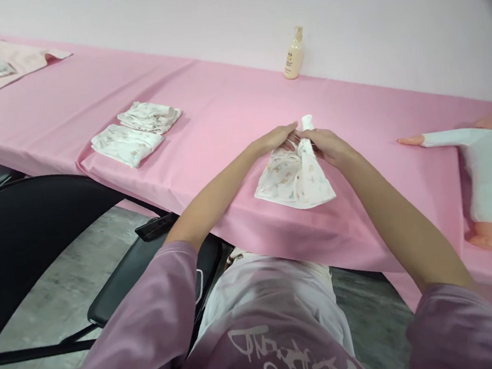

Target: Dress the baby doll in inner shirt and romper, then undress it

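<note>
White printed cloth lies near the front edge of the pink table, its upper part bunched up. From here I see the left hand pinching that bunch on one side, the right hand gripping the other. Two folded cloths lie leftward; a pump bottle stands near the wall.

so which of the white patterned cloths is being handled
The bunched cloth, gathered between the left hand and right hand; the two folded cloths lie untouched on the pink tablecloth, further left.
</note>
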The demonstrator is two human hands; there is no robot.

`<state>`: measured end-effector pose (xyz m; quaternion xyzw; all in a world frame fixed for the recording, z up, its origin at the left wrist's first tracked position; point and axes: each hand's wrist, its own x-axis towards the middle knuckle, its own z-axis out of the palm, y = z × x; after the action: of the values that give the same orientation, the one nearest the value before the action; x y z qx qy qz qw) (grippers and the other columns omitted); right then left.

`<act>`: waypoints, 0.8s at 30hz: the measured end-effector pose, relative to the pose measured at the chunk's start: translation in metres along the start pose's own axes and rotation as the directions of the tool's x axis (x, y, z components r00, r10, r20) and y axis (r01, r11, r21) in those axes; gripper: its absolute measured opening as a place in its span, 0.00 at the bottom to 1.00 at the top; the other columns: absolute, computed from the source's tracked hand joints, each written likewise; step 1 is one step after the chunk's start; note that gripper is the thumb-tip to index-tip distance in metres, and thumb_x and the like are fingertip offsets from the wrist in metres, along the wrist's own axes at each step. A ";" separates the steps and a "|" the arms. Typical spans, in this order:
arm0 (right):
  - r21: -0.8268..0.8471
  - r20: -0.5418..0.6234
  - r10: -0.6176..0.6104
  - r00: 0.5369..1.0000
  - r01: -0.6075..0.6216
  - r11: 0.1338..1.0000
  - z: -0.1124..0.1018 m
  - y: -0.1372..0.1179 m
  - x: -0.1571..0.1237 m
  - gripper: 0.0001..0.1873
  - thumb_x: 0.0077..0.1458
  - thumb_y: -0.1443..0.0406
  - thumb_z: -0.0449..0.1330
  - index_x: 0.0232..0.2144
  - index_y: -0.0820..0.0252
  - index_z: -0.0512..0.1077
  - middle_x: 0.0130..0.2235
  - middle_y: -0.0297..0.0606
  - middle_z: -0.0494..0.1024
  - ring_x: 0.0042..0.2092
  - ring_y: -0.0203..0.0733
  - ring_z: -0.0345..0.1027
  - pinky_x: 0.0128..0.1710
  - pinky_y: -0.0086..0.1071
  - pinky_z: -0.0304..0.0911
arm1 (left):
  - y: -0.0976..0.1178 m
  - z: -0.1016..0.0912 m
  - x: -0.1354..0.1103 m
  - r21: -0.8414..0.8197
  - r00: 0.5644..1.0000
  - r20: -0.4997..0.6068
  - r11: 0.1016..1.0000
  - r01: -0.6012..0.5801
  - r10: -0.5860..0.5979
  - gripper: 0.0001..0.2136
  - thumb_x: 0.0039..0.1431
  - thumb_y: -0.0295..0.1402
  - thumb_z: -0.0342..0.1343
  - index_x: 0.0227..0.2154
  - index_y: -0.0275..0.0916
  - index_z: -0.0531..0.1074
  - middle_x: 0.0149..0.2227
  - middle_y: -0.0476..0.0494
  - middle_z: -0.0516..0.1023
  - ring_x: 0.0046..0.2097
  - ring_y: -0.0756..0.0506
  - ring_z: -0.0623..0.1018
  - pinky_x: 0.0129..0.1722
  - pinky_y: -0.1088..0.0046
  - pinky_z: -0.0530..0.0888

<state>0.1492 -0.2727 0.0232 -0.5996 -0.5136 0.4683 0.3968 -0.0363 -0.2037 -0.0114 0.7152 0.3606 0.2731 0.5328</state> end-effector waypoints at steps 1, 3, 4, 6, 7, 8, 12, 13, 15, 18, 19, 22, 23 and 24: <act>0.015 0.013 0.002 1.000 -0.002 1.000 0.008 -0.002 0.002 0.17 0.64 0.61 0.76 0.30 0.55 0.72 0.29 0.36 0.75 0.34 0.44 0.74 0.42 0.40 0.78 | 0.005 -0.008 0.001 -0.018 0.999 0.023 0.999 0.029 -0.028 0.35 0.80 0.64 0.45 0.43 0.38 0.85 0.46 0.31 0.89 0.47 0.37 0.88 0.53 0.59 0.85; 0.042 0.031 0.025 0.999 -0.026 0.999 0.023 -0.005 0.006 0.16 0.64 0.63 0.74 0.29 0.55 0.71 0.29 0.36 0.75 0.32 0.41 0.74 0.40 0.37 0.79 | 0.014 -0.023 0.005 0.013 0.994 0.060 0.996 0.087 -0.087 0.40 0.73 0.73 0.47 0.41 0.38 0.86 0.42 0.29 0.88 0.45 0.33 0.89 0.50 0.55 0.86; 0.058 0.031 0.036 0.999 -0.038 0.998 0.029 -0.006 0.007 0.15 0.65 0.63 0.74 0.30 0.56 0.72 0.29 0.36 0.75 0.31 0.39 0.73 0.39 0.35 0.79 | 0.017 -0.028 0.007 0.040 0.991 0.070 0.993 0.114 -0.116 0.39 0.71 0.74 0.52 0.40 0.39 0.87 0.41 0.28 0.87 0.45 0.33 0.89 0.48 0.54 0.87; 0.117 0.021 0.046 0.999 -0.048 0.992 0.037 -0.007 0.008 0.11 0.65 0.66 0.72 0.32 0.57 0.74 0.30 0.35 0.75 0.31 0.37 0.74 0.41 0.32 0.80 | 0.020 -0.036 0.012 0.093 0.983 0.084 0.983 0.155 -0.163 0.31 0.67 0.67 0.63 0.38 0.39 0.87 0.39 0.29 0.87 0.44 0.33 0.89 0.45 0.54 0.86; 0.156 0.021 0.044 0.999 -0.046 0.987 0.039 -0.006 0.008 0.09 0.66 0.67 0.71 0.34 0.58 0.75 0.32 0.35 0.76 0.32 0.36 0.75 0.44 0.32 0.82 | 0.020 -0.038 0.014 0.115 0.980 0.086 0.979 0.171 -0.181 0.26 0.65 0.61 0.68 0.37 0.40 0.87 0.39 0.31 0.88 0.43 0.34 0.89 0.44 0.55 0.86; 0.193 0.024 0.037 0.999 -0.041 0.980 0.039 -0.005 0.006 0.06 0.66 0.68 0.70 0.36 0.58 0.76 0.34 0.36 0.78 0.34 0.36 0.77 0.47 0.32 0.82 | 0.019 -0.040 0.016 0.132 0.977 0.085 0.974 0.183 -0.195 0.21 0.62 0.56 0.72 0.36 0.40 0.87 0.39 0.32 0.88 0.43 0.35 0.89 0.44 0.55 0.86; 0.136 -0.005 -0.024 1.000 0.024 0.990 0.030 0.009 -0.009 0.08 0.65 0.68 0.67 0.47 0.56 0.77 0.42 0.39 0.83 0.43 0.41 0.82 0.56 0.38 0.83 | 0.008 -0.042 0.017 0.225 0.978 0.014 0.954 0.198 -0.207 0.14 0.57 0.46 0.77 0.32 0.41 0.85 0.33 0.34 0.84 0.39 0.35 0.87 0.43 0.50 0.85; 0.050 -0.025 -0.078 0.997 0.079 0.996 0.027 0.014 -0.015 0.12 0.65 0.67 0.67 0.50 0.55 0.77 0.45 0.39 0.84 0.45 0.43 0.82 0.56 0.40 0.83 | 0.005 -0.042 0.017 0.261 0.978 -0.024 0.943 0.204 -0.205 0.14 0.58 0.45 0.77 0.31 0.41 0.84 0.31 0.35 0.83 0.38 0.35 0.87 0.43 0.49 0.85; -0.178 0.012 -0.251 0.968 0.249 0.952 0.021 0.027 -0.030 0.15 0.67 0.63 0.66 0.55 0.53 0.79 0.49 0.41 0.85 0.50 0.47 0.81 0.59 0.46 0.81 | -0.001 -0.040 0.015 0.324 0.974 -0.106 0.919 0.224 -0.200 0.14 0.59 0.43 0.77 0.30 0.41 0.82 0.30 0.37 0.81 0.39 0.35 0.87 0.44 0.48 0.84; -0.458 0.231 -0.476 0.849 0.526 0.716 0.018 0.043 -0.056 0.11 0.70 0.59 0.64 0.49 0.53 0.84 0.52 0.46 0.86 0.56 0.57 0.78 0.66 0.54 0.74 | -0.007 -0.033 0.012 0.357 0.962 -0.198 0.901 0.247 -0.186 0.12 0.60 0.40 0.77 0.37 0.40 0.83 0.35 0.37 0.84 0.43 0.34 0.88 0.47 0.50 0.83; -0.503 0.293 -0.513 0.807 0.587 0.635 0.018 0.047 -0.066 0.12 0.71 0.58 0.64 0.49 0.54 0.84 0.53 0.48 0.85 0.57 0.59 0.77 0.67 0.56 0.72 | -0.008 -0.030 0.011 0.362 0.960 -0.222 0.899 0.247 -0.174 0.13 0.60 0.39 0.77 0.41 0.40 0.83 0.38 0.36 0.86 0.45 0.34 0.88 0.47 0.52 0.83; -0.550 0.390 -0.564 0.728 0.675 0.491 0.021 0.055 -0.096 0.17 0.75 0.54 0.63 0.57 0.53 0.83 0.56 0.49 0.83 0.59 0.62 0.76 0.68 0.57 0.69 | -0.010 -0.022 0.008 0.373 0.950 -0.273 0.893 0.251 -0.153 0.17 0.62 0.38 0.76 0.49 0.37 0.82 0.45 0.32 0.88 0.47 0.34 0.88 0.48 0.56 0.82; -0.556 0.412 -0.564 0.715 0.688 0.466 0.022 0.056 -0.105 0.20 0.75 0.52 0.64 0.61 0.53 0.81 0.58 0.49 0.82 0.61 0.63 0.75 0.68 0.57 0.68 | -0.011 -0.020 0.006 0.374 0.947 -0.285 0.892 0.254 -0.150 0.18 0.63 0.38 0.76 0.51 0.37 0.82 0.47 0.32 0.89 0.48 0.34 0.88 0.47 0.57 0.82; -0.567 0.426 -0.562 0.708 0.694 0.444 0.023 0.056 -0.114 0.23 0.75 0.50 0.66 0.64 0.53 0.80 0.59 0.50 0.82 0.62 0.64 0.75 0.68 0.57 0.68 | -0.011 -0.019 0.005 0.371 0.943 -0.297 0.892 0.258 -0.149 0.19 0.63 0.37 0.76 0.53 0.36 0.81 0.48 0.32 0.89 0.48 0.34 0.88 0.47 0.58 0.82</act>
<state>0.1370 -0.3939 -0.0186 -0.4231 -0.8669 0.1089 0.2400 -0.0501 -0.1869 -0.0167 0.7257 0.5495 0.2264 0.3467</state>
